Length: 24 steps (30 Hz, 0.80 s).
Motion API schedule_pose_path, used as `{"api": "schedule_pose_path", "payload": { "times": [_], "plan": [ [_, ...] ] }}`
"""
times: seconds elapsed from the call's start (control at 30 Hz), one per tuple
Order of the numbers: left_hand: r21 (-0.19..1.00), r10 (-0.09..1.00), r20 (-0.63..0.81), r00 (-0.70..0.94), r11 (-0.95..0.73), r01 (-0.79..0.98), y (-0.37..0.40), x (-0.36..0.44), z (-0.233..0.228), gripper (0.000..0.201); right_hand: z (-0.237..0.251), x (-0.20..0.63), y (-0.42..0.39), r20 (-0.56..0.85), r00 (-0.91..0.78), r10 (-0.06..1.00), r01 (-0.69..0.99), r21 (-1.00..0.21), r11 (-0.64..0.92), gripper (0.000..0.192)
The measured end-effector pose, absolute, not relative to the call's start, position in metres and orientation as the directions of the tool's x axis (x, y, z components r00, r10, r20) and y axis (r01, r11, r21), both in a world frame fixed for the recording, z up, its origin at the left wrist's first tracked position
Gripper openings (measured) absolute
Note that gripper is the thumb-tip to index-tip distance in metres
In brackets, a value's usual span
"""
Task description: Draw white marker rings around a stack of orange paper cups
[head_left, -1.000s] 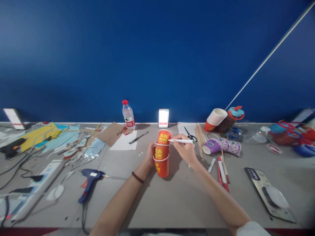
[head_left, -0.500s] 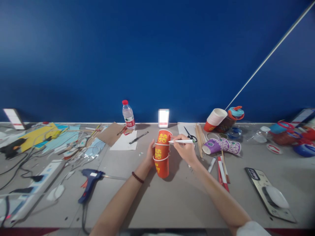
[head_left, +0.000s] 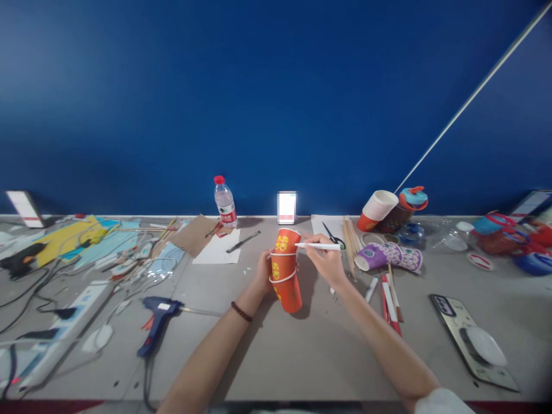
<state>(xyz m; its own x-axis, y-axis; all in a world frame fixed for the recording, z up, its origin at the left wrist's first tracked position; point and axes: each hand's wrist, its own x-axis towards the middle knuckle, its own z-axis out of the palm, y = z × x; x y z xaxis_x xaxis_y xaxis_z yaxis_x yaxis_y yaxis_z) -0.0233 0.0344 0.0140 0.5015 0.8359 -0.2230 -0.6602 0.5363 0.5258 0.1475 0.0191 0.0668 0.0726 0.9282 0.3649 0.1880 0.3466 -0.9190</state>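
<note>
Three red paper cups (head_left: 288, 293) with yellow characters form a column in front of me, joined end to end and leaning slightly. My left hand (head_left: 264, 272) is wrapped round the column's left side, its fingertips hidden behind the cups. In my right hand (head_left: 328, 261) is a white marker pen (head_left: 319, 246), pinched between the fingers and held nearly level. Its tip points left, at or very close to the top cup's right edge; I cannot tell whether it touches.
A blue glue gun (head_left: 159, 322) and a power strip (head_left: 69, 333) lie left. A water bottle (head_left: 225, 204) stands behind. On the right are stacked paper cups (head_left: 377, 210), purple cups (head_left: 388, 256), wooden sticks (head_left: 350, 247), scissors (head_left: 332, 234) and a phone (head_left: 470, 339).
The cup column has turned about its length, so the yellow characters sit further left, and its lower end has swung slightly right. The marker has shifted only slightly.
</note>
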Motion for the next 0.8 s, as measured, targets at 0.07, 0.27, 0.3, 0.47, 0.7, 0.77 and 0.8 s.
{"api": "schedule_pose_path", "payload": {
  "times": [0.07,0.27,0.3,0.47,0.7,0.77,0.8],
  "plan": [
    [0.530,0.837,-0.213,0.505,0.533,-0.659,0.035,-0.024,0.012,0.045,0.069,0.146,0.017,0.356,0.046,0.933,0.218,-0.915,0.338,0.012],
    [0.560,0.846,-0.174,0.503,0.506,-0.656,0.036,-0.023,0.007,0.048,0.075,0.144,0.012,0.362,0.006,0.932,0.302,-0.889,0.344,0.009],
    [0.561,0.848,-0.169,0.503,0.502,-0.658,0.036,-0.023,0.006,0.048,0.075,0.144,0.012,0.361,0.006,0.933,0.304,-0.889,0.342,0.010],
    [0.568,0.839,-0.167,0.518,0.511,-0.645,0.036,-0.024,0.002,0.048,0.076,0.143,0.011,0.352,0.008,0.936,0.305,-0.892,0.333,0.011],
    [0.565,0.838,-0.173,0.517,0.515,-0.645,0.037,-0.025,0.000,0.047,0.076,0.143,0.011,0.349,0.018,0.937,0.320,-0.890,0.325,0.013],
    [0.562,0.830,-0.180,0.528,0.527,-0.638,0.037,-0.025,0.000,0.047,0.074,0.144,0.012,0.360,0.022,0.933,0.322,-0.886,0.334,0.012],
    [0.560,0.830,-0.182,0.527,0.528,-0.638,0.037,-0.025,0.000,0.047,0.074,0.144,0.012,0.364,0.025,0.931,0.322,-0.885,0.337,0.012]
  ]
}}
